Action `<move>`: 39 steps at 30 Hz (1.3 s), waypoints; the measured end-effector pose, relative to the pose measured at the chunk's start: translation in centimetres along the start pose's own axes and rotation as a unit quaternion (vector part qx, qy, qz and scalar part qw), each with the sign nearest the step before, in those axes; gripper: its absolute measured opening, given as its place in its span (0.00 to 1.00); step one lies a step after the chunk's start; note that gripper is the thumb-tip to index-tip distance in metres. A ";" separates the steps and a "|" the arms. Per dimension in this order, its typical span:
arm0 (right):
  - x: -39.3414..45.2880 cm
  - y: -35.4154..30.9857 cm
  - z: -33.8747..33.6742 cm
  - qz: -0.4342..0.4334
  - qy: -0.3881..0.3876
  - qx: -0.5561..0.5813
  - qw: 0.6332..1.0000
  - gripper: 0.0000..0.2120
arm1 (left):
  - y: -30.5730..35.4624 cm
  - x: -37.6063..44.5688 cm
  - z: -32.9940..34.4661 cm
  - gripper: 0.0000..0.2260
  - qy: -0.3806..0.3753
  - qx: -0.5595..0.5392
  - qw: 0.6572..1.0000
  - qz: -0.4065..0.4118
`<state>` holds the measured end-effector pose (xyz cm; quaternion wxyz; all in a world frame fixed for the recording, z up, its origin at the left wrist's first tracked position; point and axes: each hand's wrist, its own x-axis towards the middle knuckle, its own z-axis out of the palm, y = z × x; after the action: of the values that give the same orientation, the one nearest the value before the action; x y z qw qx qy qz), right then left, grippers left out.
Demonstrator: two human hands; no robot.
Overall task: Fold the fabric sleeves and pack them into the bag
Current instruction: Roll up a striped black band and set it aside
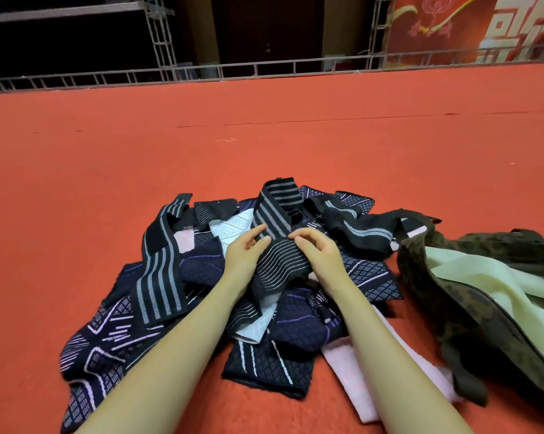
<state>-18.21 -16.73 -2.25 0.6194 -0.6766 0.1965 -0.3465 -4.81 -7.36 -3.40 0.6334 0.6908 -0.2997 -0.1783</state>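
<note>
sleeve pile (201, 292) partly under forearms (183, 355)

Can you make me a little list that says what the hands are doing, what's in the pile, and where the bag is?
left hand: pinches the striped sleeve
right hand: pinches the same sleeve
pile: dark patterned sleeves, some pink and white, heaped on the red carpet
bag: dark, open, right of the pile, pale cloth inside
folding: not yet done

Background fixtures
Red carpet (264, 158) covers the floor; metal truss railing (264, 68) borders it, red banner (471, 26) stands behind.
</note>
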 end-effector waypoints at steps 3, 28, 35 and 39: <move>-0.2 0.5 -0.1 -0.039 -0.008 -0.121 0.992 0.12 | 0.1 -0.2 0.1 0.16 0.008 -0.002 1.000 -0.007; -6.8 -0.9 -2.2 -0.248 0.076 -0.276 0.926 0.07 | 0.6 0.2 0.5 0.16 0.007 0.055 0.998 -0.007; -11.0 -3.4 -2.2 -0.281 0.082 -0.318 0.902 0.06 | 1.5 -4.3 -2.4 0.16 -0.033 0.170 0.983 0.066; -11.8 -6.4 -1.7 -0.343 0.080 -0.383 0.854 0.07 | 1.8 -9.3 -7.0 0.22 -0.140 0.272 0.940 0.148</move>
<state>-28.57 -8.72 1.28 0.1351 -0.8547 0.1180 -0.4872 -7.75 3.94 -1.93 0.3922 0.7526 -0.5214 -0.0887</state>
